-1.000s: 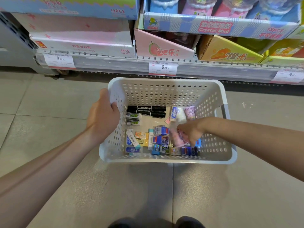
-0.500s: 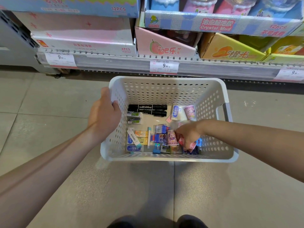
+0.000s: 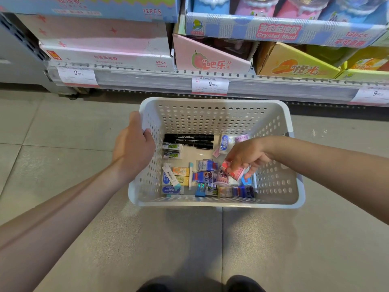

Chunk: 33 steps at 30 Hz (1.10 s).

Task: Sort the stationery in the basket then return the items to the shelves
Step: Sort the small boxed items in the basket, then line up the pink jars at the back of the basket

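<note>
partly blurred pink item [image 3: 235,172] under right hand [image 3: 247,158]

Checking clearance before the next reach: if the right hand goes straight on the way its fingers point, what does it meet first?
The right hand, pinching a pink patterned roll, points down-left. It would likely first meet the purple tape roll on the basket floor; depth is unclear.

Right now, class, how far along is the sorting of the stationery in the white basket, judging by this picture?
Early. Done: nothing looks shelved; the white perforated plastic basket still holds two black permanent markers, boxed erasers and small packets. In hand: the left hand grips the basket's rim, while the right hand pinches a small pink-and-red packet inside. Left: sorting the rest, then returning everything to the shelves.
</note>
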Tool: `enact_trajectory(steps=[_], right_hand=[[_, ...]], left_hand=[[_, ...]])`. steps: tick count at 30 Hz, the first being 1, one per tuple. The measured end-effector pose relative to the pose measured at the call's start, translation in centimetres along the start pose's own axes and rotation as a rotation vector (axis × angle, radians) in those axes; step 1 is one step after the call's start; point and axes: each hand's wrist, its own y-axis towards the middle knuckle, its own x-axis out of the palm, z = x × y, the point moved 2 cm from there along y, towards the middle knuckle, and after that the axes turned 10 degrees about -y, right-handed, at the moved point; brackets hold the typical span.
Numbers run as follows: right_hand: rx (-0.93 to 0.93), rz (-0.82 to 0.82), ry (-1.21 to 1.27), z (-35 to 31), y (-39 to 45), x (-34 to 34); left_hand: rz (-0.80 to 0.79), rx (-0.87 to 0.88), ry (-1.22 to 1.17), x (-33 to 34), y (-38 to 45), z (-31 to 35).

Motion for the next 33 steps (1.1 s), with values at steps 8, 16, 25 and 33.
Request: enact_trajectory(steps=[8, 16, 25, 33], right_hand=[[0.074, 0.301, -0.359, 0.2, -0.8, -1.7], [-0.014, 0.602, -0.924, -0.8, 1.6, -1.7], [0.081, 0.517, -1.045, -0.3, 2.7, -0.6], [0.014, 0.233, -0.961, 0.6, 2.8, -1.1]], left_hand=[[-0.001, 0.027, -0.001, 0.0, 0.0, 0.1], [0.011, 0.034, -0.005, 0.0, 0.0, -0.2], [0.008, 0.021, 0.015, -0.2, 0.0, 0.1], [0.009, 0.028, 0.017, -0.3, -0.2, 0.1]])
